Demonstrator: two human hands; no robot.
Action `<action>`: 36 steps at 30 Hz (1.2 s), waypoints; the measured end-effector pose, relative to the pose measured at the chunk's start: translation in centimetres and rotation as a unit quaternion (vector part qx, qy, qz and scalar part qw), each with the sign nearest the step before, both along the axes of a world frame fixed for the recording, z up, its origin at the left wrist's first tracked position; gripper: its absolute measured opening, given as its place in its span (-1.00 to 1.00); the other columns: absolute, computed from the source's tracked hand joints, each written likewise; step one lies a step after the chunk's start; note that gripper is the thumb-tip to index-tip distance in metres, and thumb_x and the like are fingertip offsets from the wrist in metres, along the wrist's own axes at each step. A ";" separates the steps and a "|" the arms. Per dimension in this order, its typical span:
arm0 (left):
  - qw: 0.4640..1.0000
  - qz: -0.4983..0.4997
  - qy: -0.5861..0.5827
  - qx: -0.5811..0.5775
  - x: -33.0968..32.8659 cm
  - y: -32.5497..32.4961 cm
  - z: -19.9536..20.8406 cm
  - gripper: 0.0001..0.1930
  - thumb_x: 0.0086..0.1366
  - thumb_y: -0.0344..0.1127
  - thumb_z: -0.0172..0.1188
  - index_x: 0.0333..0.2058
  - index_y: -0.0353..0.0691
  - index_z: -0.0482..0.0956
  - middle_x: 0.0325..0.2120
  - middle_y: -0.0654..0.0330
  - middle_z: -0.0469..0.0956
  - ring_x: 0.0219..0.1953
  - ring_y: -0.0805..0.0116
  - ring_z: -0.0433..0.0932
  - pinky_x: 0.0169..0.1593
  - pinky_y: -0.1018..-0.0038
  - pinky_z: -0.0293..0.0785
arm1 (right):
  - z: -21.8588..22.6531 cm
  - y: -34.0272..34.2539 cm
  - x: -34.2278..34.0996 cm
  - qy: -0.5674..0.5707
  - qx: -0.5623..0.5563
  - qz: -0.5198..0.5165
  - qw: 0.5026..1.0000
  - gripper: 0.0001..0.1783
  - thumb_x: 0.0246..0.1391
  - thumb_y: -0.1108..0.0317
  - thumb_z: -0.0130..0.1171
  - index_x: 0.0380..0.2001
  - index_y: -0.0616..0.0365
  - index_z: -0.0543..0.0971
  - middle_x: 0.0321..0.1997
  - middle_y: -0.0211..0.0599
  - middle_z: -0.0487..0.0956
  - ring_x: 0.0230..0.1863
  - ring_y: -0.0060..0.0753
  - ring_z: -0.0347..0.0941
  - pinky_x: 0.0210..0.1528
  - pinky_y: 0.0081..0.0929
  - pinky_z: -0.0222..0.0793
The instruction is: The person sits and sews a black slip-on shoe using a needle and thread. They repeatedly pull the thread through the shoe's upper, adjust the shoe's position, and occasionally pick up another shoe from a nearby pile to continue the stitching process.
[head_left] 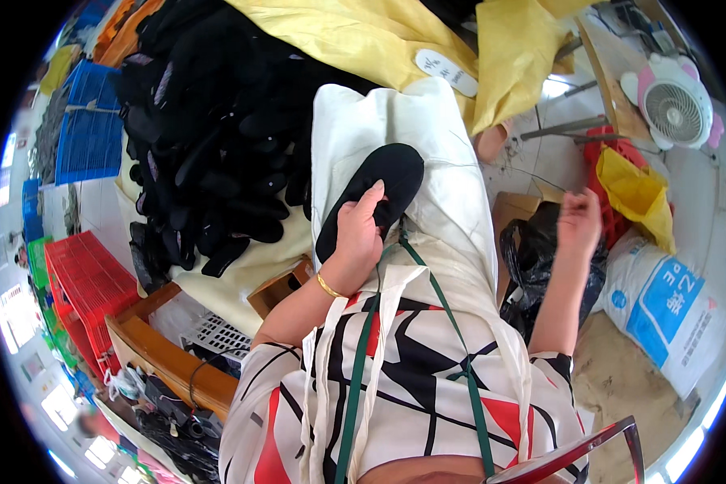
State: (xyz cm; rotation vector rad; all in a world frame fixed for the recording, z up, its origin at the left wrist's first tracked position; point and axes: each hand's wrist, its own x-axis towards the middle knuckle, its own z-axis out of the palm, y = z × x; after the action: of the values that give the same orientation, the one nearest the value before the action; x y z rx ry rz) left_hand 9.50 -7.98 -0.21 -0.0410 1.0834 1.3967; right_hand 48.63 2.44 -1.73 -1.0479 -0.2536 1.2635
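My left hand (359, 230) is closed round a black cloth slipper (399, 173), its thumb pressed on top. The slipper lies slantwise over the white apron cloth (448, 129) across my lap. Well out to the right, my right hand (579, 218) is raised with its fingers pinched and slightly blurred. A thin dark thread (508, 165) runs from near the slipper to these fingers. Whether they also hold a needle is too small to tell. A big heap of black slippers (218, 121) lies to the left of my lap.
Yellow sheeting (339, 32) spreads ahead, with a white sole-shaped piece (446, 73) on it. On the right are a black plastic bag (532, 258), a white-and-blue sack (661, 298) and a small fan (673, 109). Red crates (89, 282) and a wooden drawer (169, 351) stand left.
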 end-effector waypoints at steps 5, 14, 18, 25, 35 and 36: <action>0.998 -0.050 0.025 0.010 1.6 0.9 -1.4 -0.82 0.35 -0.34 0.21 -0.34 -0.37 0.61 -0.23 0.13 0.66 -0.17 0.37 0.64 -0.08 0.48 0.55 | -3.2 -4.6 11.7 -0.149 0.030 -0.179 0.972 -0.82 0.21 0.43 0.19 -0.18 0.30 0.50 -0.37 -0.24 0.55 -0.34 -0.39 0.53 0.14 -0.14 0.51; 0.998 -0.063 0.028 -0.007 2.0 2.0 -0.2 -0.70 0.29 -0.43 0.25 -0.06 -0.51 0.57 -0.07 0.01 0.63 -0.05 0.29 0.63 0.09 0.44 0.53 | -1.0 -3.9 -11.1 -0.169 -0.034 0.220 0.960 -0.91 0.28 0.40 0.17 -0.20 0.15 0.57 -0.46 -0.41 0.58 -0.48 -0.60 0.49 -0.42 -0.62 0.42; 0.998 -0.060 0.010 -0.014 2.0 2.3 0.1 -0.71 0.28 -0.44 0.25 -0.06 -0.48 0.58 -0.08 0.03 0.63 -0.07 0.29 0.63 0.08 0.44 0.54 | 1.5 -3.9 -17.8 -0.234 0.000 0.440 0.867 -0.88 0.28 0.37 0.15 -0.17 0.14 0.58 -0.51 -0.55 0.51 -0.55 -0.76 0.38 -0.52 -0.68 0.33; 0.995 -0.073 0.023 -0.058 1.7 2.3 0.4 -0.79 0.29 -0.38 0.26 -0.16 -0.39 0.61 -0.21 0.16 0.66 -0.20 0.36 0.64 -0.06 0.44 0.55 | 1.5 -3.7 -21.0 -0.333 0.038 0.507 0.794 -0.88 0.20 0.43 0.15 -0.22 0.21 0.59 -0.57 -0.43 0.49 -0.58 -0.73 0.30 -0.51 -0.62 0.28; 0.996 -0.070 0.023 -0.058 1.8 2.4 0.7 -0.80 0.29 -0.38 0.27 -0.16 -0.35 0.62 -0.24 0.19 0.65 -0.21 0.39 0.62 -0.07 0.45 0.53 | 1.7 -3.7 -21.2 -0.332 0.029 0.510 0.793 -0.89 0.15 0.46 0.16 -0.26 0.23 0.59 -0.56 -0.31 0.52 -0.58 -0.65 0.31 -0.49 -0.57 0.31; 0.995 -0.072 0.023 -0.058 1.8 2.4 0.7 -0.80 0.29 -0.38 0.27 -0.16 -0.35 0.62 -0.24 0.19 0.65 -0.22 0.39 0.62 -0.08 0.45 0.53 | 1.7 -3.6 -21.2 -0.331 0.031 0.511 0.793 -0.89 0.14 0.46 0.16 -0.26 0.23 0.59 -0.56 -0.30 0.53 -0.58 -0.64 0.32 -0.49 -0.56 0.31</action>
State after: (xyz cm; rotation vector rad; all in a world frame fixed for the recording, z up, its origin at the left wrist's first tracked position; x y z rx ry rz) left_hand 11.26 -5.59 0.50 -0.0138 1.1823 1.2105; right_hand 27.44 -1.19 -0.05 -1.3159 -1.5665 1.7440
